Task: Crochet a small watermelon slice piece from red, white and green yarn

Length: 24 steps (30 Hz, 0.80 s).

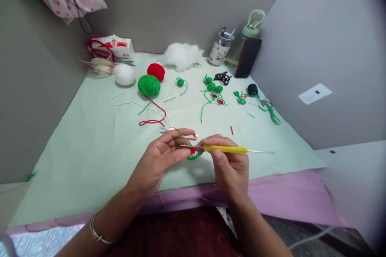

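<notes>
Between the thumb and fingers of my left hand point(163, 153) is a small crocheted piece point(193, 155) in red, white and green, like a watermelon slice. A strand of green yarn point(183, 136) runs over the raised left index finger down to its top edge. My right hand point(230, 164) grips a crochet hook point(225, 149) by its yellow handle. The hook's thin metal tip points left and meets the green yarn at the piece's top; whether it passes through a stitch I cannot tell. Partly hidden behind the left fingers lie small scissors point(167, 129).
Green point(148, 85), red point(156, 72) and white yarn balls point(124, 74) sit back left. Behind are white stuffing point(183, 55), a pen cup point(221, 50), a bottle point(238, 46) and a leaning phone point(248, 58). Small crocheted pieces point(214, 90), a black claw clip point(222, 78) and yarn scraps point(273, 114) lie right.
</notes>
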Each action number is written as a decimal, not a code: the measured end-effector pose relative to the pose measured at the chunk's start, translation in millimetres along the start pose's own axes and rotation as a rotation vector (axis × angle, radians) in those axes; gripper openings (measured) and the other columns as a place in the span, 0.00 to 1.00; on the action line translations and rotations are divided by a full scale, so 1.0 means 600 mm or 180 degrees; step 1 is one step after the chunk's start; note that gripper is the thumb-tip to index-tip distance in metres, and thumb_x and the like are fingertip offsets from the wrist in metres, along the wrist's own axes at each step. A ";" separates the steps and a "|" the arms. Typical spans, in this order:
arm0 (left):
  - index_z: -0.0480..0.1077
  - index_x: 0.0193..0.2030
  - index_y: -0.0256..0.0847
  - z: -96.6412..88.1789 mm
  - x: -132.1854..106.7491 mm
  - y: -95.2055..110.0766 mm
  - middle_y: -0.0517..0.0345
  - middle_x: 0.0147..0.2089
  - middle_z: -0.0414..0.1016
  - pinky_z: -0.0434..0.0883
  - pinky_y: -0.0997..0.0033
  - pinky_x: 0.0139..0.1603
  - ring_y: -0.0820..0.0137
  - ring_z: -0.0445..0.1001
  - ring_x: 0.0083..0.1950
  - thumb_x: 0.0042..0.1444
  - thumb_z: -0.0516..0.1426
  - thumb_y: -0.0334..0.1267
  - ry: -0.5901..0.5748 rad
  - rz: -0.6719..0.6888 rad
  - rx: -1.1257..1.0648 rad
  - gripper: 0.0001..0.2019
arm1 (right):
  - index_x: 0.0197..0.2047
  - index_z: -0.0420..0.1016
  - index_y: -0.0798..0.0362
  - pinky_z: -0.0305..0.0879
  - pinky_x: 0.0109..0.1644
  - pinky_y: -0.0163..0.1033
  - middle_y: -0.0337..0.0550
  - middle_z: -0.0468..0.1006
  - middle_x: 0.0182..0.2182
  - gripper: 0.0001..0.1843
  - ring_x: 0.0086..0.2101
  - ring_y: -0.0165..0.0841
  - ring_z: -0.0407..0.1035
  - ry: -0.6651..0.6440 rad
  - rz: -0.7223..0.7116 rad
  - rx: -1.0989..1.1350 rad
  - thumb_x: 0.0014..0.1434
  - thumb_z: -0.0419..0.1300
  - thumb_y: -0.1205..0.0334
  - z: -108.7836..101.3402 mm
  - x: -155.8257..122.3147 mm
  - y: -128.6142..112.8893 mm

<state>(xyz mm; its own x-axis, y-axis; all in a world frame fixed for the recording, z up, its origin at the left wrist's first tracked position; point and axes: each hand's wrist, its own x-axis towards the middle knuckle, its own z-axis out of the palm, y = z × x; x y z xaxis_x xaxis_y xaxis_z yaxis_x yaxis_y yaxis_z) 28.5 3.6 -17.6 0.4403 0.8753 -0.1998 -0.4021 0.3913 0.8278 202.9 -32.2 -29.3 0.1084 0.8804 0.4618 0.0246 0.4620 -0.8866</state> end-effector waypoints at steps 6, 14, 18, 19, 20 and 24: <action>0.76 0.64 0.51 0.010 0.001 -0.015 0.64 0.37 0.79 0.72 0.73 0.52 0.72 0.76 0.45 0.55 0.73 0.34 0.0281 0.0224 -0.0076 0.30 | 0.59 0.81 0.47 0.79 0.49 0.44 0.49 0.84 0.48 0.22 0.48 0.39 0.79 -0.0157 -0.1383 -0.2140 0.66 0.63 0.75 0.009 -0.018 0.006; 0.82 0.57 0.40 0.004 0.005 0.002 0.56 0.41 0.82 0.72 0.75 0.48 0.73 0.76 0.41 0.55 0.71 0.34 0.0047 -0.0331 -0.0796 0.21 | 0.54 0.83 0.45 0.78 0.45 0.44 0.44 0.84 0.41 0.17 0.40 0.35 0.78 0.0123 -0.0448 -0.0586 0.70 0.59 0.72 0.004 -0.001 -0.004; 0.83 0.55 0.44 0.003 0.003 0.009 0.59 0.39 0.80 0.71 0.76 0.49 0.74 0.75 0.41 0.56 0.71 0.35 0.0139 -0.0066 -0.0464 0.19 | 0.47 0.85 0.46 0.75 0.40 0.41 0.40 0.82 0.36 0.11 0.33 0.32 0.76 0.0308 0.0116 0.0425 0.72 0.60 0.65 -0.001 0.007 -0.007; 0.83 0.56 0.46 0.004 0.003 0.007 0.60 0.39 0.80 0.71 0.75 0.50 0.73 0.75 0.42 0.56 0.71 0.35 0.0152 -0.0013 -0.0382 0.20 | 0.47 0.85 0.46 0.75 0.41 0.41 0.41 0.83 0.37 0.10 0.35 0.32 0.77 0.0255 0.0189 0.0502 0.71 0.61 0.64 0.001 0.008 -0.006; 0.82 0.56 0.48 0.006 0.002 0.005 0.60 0.39 0.80 0.71 0.74 0.52 0.72 0.76 0.44 0.56 0.71 0.35 0.0144 0.0026 -0.0309 0.20 | 0.47 0.85 0.46 0.76 0.43 0.41 0.41 0.83 0.38 0.10 0.37 0.33 0.78 0.0189 0.0216 0.0481 0.71 0.61 0.64 0.004 0.009 -0.005; 0.81 0.57 0.52 0.010 0.000 -0.004 0.59 0.45 0.84 0.71 0.70 0.56 0.69 0.78 0.50 0.56 0.72 0.35 0.0095 0.0048 -0.0150 0.22 | 0.49 0.84 0.44 0.78 0.49 0.42 0.42 0.86 0.44 0.13 0.47 0.36 0.80 0.0101 -0.0022 -0.0040 0.71 0.60 0.68 0.015 0.009 -0.006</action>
<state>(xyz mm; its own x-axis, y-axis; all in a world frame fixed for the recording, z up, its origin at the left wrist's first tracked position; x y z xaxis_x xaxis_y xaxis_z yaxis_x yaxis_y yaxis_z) 34.5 0.8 -16.5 0.4102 0.8890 -0.2036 -0.4463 0.3903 0.8053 194.7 -28.0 -23.4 0.1397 0.8731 0.4670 0.0381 0.4666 -0.8837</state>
